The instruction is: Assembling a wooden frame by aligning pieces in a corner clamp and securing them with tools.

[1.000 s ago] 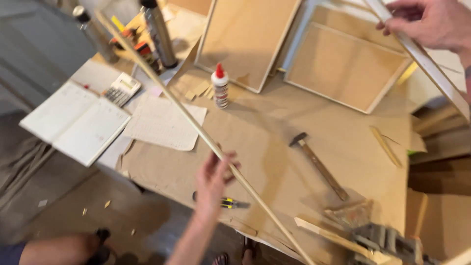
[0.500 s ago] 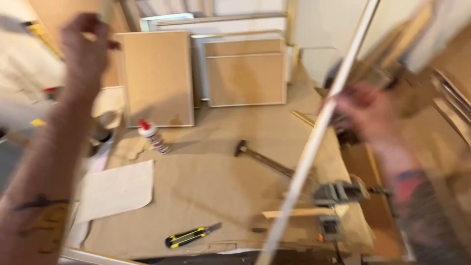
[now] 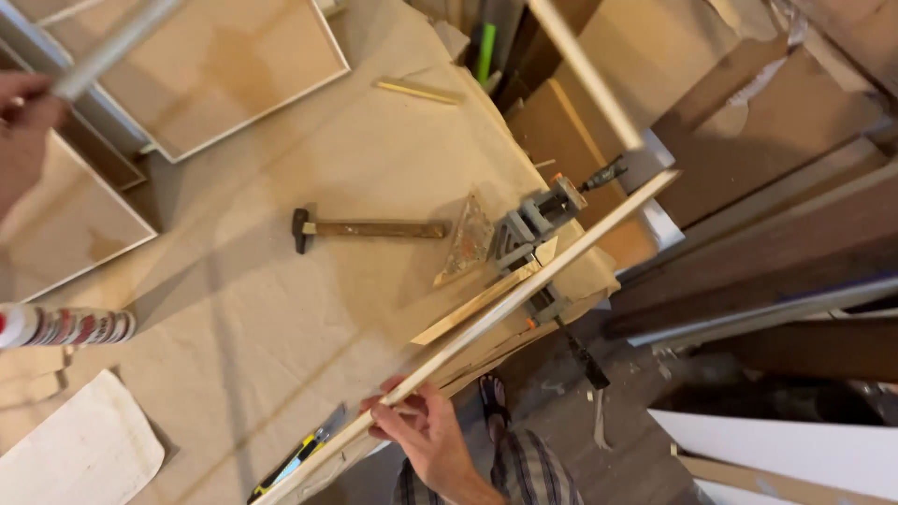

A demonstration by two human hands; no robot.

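Wooden strip [image 3: 524, 299], long, thin and pale, runs on a slant from the lower left of the view up toward the right, its far end reaching past the edge of the paper-covered workbench [image 3: 281, 309]. The right hand [image 3: 421, 425], seen at the bottom of the view, has its fingers curled around the strip from below, gripping it near the bench's front edge. The left hand [image 3: 23, 131] shows only in part at the upper left edge; it is closed around the end of a second pale strip [image 3: 117, 42] that angles up and out of view, blurred. On the bench a hammer [image 3: 369, 228] with a wooden handle lies flat near the middle, its dark head pointing left. Just right of it rests a triangular scrap of wood [image 3: 465, 238], and beside that a grey metal corner clamp [image 3: 535, 224] sits at the bench's right edge, with a short piece of moulding [image 3: 477, 304] lying under the long strip. A glue bottle [image 3: 65, 327] with a red and white label lies on its side at the left edge. A utility knife [image 3: 295, 458] with yellow and blue markings sits near the front edge, close to the right hand. Framed panels [image 3: 215, 65] lie flat at the far side of the bench. A white sheet [image 3: 79, 449] lies at the lower left corner.
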